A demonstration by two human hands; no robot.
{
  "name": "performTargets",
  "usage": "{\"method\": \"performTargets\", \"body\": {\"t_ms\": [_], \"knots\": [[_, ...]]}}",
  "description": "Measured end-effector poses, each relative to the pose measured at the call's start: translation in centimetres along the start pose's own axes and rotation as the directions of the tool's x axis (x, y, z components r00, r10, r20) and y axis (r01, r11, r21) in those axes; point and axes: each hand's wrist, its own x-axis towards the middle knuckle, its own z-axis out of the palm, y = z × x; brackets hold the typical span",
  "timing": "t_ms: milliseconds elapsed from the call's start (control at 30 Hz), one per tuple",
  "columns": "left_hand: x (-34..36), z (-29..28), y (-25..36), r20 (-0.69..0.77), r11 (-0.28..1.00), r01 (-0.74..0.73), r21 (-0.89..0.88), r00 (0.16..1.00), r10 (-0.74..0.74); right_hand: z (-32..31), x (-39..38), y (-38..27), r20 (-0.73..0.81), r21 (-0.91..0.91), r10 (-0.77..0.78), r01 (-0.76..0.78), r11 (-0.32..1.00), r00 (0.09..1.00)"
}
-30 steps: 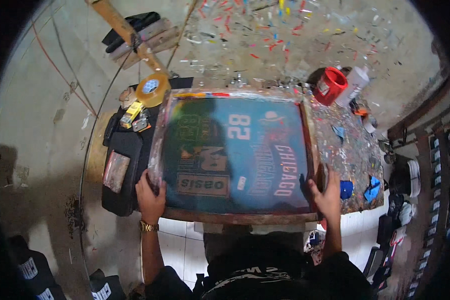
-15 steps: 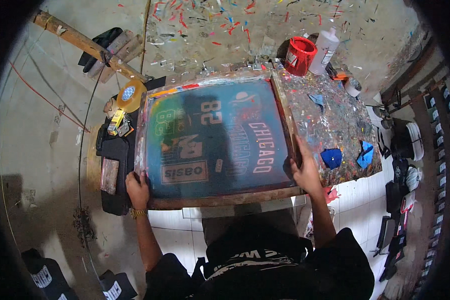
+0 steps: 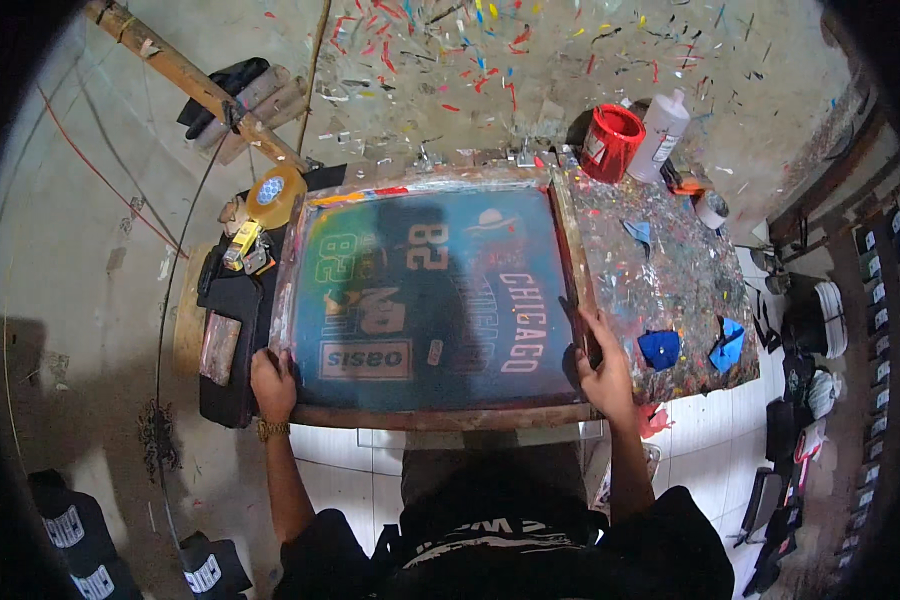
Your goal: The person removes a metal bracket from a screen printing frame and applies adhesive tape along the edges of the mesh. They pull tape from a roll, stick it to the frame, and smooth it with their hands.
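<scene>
Clearly, left hand (image 3: 274,387) curled, right hand (image 3: 607,374) loosely curled, gripping screen frame (image 3: 440,416).

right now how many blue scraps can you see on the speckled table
3: a light blue scrap farther back, a dark blue scrap nearest the right hand, and a bright blue scrap right of the dark one. The screen frame could hide more.

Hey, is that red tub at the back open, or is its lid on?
Open: the red tub shows no lid over its round mouth, and its inside wall shows. I cannot tell how full it is.
</scene>
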Motion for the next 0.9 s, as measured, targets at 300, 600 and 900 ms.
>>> {"method": "performTargets", "body": {"t_ms": [300,600,900], "knots": [[-0.1,-0.2,0.5,-0.042,0.999,-0.038,-0.031,0.998,0.037,-0.5,0.2,-0.4,0.006,0.04,-0.04,0.04,0.998,0.999],[0.1,-1.5,1.5,0.007,0.999,0.016,-0.052,1.0,-0.016,-0.2,0.6,-1.5,0.045,-0.141,-0.065,0.071,0.988,0.997],[3.8,-5.2,4.3,-0.273,0.983,-0.138,-0.12,0.957,0.101,13.5,19.4,-13.2,0.337,-0.184,-0.765,0.835,0.518,0.549]]}}
